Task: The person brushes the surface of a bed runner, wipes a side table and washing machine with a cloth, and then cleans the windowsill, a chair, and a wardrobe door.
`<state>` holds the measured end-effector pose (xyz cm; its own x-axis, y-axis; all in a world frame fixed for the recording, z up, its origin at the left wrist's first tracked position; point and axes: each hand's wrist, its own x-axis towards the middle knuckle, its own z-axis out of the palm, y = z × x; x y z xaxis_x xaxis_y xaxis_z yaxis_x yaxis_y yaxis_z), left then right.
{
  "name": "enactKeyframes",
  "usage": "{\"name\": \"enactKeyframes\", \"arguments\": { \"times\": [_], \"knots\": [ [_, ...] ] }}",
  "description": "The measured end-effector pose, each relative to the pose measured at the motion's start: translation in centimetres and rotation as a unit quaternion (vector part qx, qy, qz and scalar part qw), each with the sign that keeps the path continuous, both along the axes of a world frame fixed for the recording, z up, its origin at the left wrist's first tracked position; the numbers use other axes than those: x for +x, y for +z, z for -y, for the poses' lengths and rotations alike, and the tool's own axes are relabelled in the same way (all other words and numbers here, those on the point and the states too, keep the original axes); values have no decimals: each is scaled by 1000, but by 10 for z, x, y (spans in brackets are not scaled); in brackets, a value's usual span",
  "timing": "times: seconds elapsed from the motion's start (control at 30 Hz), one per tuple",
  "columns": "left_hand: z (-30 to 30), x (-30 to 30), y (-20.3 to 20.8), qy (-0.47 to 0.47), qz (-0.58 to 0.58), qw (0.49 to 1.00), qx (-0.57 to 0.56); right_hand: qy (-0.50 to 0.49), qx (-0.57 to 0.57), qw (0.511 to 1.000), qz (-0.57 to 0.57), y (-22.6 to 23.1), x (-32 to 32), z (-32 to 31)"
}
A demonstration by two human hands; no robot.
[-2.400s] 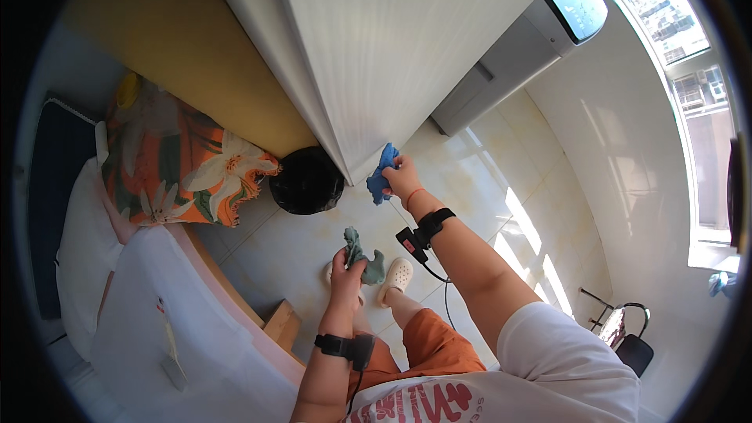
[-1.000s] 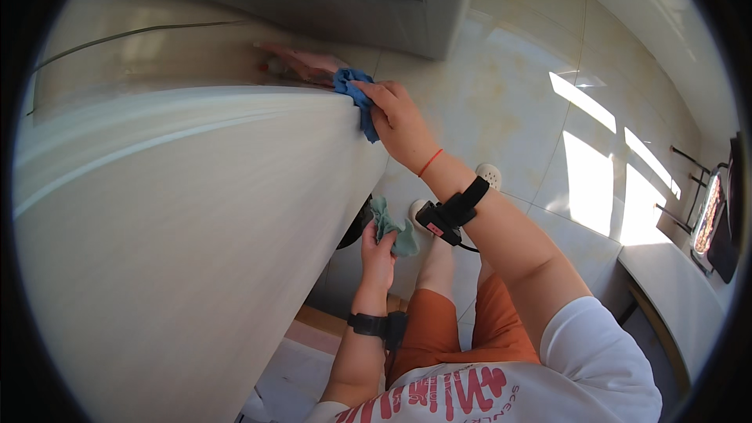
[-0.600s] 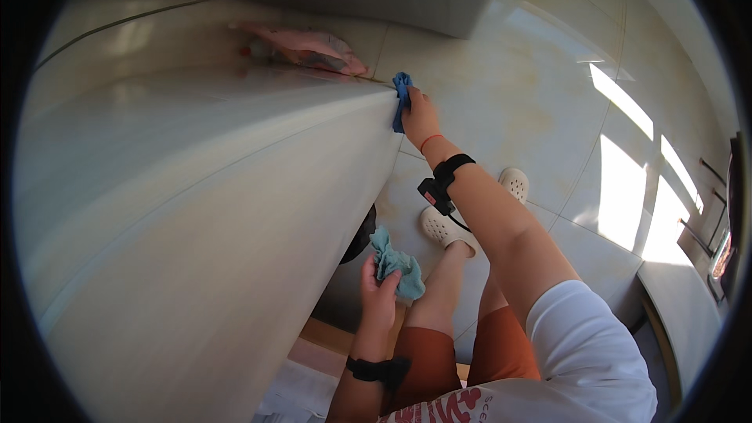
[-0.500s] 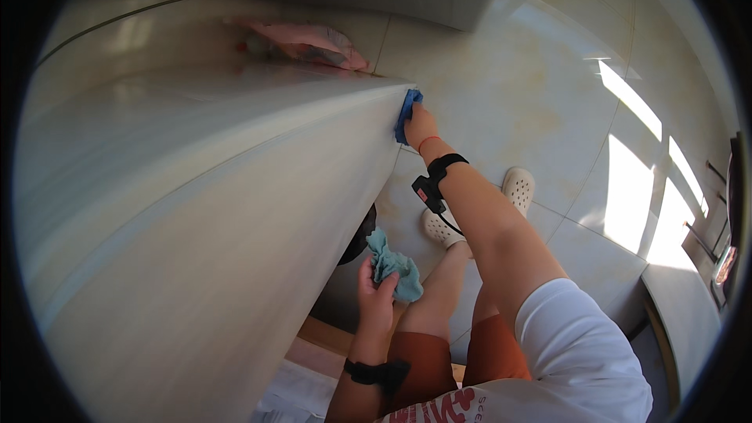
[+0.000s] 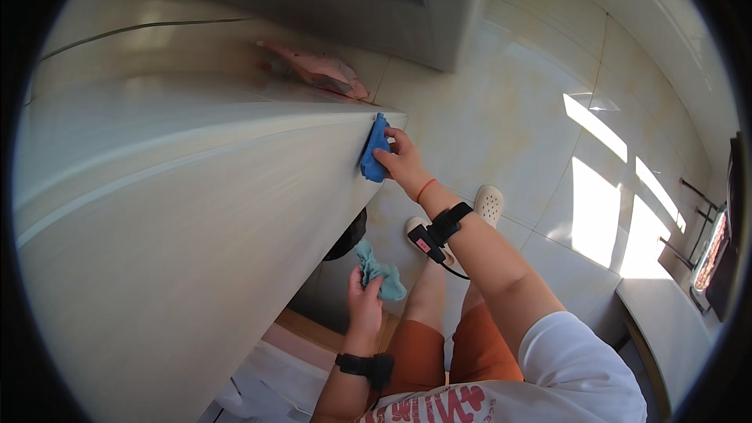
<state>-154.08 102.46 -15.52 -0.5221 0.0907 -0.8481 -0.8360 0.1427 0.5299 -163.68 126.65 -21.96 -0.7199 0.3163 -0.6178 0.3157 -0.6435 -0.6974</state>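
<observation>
My right hand (image 5: 401, 158) is closed on a blue cloth (image 5: 374, 153), pressing it to the near end of a long, pale, smooth-surfaced piece (image 5: 204, 243) that looks like a counter or cabinet. Thumb and fingers pinch the cloth's right side. Lower down, my left hand (image 5: 364, 298) grips a crumpled teal cloth (image 5: 381, 276) in front of my legs, apart from the pale surface. Black straps with small devices sit on both forearms.
A pink plastic bag (image 5: 317, 70) lies behind the pale piece, near a grey appliance-like body (image 5: 376, 16). Under the edge is a dark rounded object (image 5: 348, 236). Tiled floor (image 5: 517, 133) with sunlit patches spreads right, with a pale bench-like top (image 5: 666, 321) at lower right.
My right hand has drawn the blue cloth back toward me and left along the edge, and its fingers have spread more on it. The left hand has shifted slightly down and left.
</observation>
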Motion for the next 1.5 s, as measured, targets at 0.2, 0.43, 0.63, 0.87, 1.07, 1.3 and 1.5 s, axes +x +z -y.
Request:
{"name": "enactKeyframes", "arguments": {
  "times": [0.2,0.43,0.63,0.87,1.07,1.3,1.5],
  "knots": [
    [3,10,53,-23,-5,998,56,40,350,926,-137,143,11,31],
    [17,-3,104,-75,-79,993,47,36,518,794,-316,299,53,90],
    [27,-22,123,-75,-74,992,66,65,542,832,-101,206,53,79],
    [60,-15,114,2,-18,996,91,-43,502,839,-207,309,55,71],
    [51,13,123,107,-14,980,169,70,678,705,-196,268,55,54],
    [63,63,131,213,-44,965,149,197,688,596,-363,324,84,90],
    [59,112,93,290,-17,945,149,256,752,313,-521,277,59,114]
  ]
}}
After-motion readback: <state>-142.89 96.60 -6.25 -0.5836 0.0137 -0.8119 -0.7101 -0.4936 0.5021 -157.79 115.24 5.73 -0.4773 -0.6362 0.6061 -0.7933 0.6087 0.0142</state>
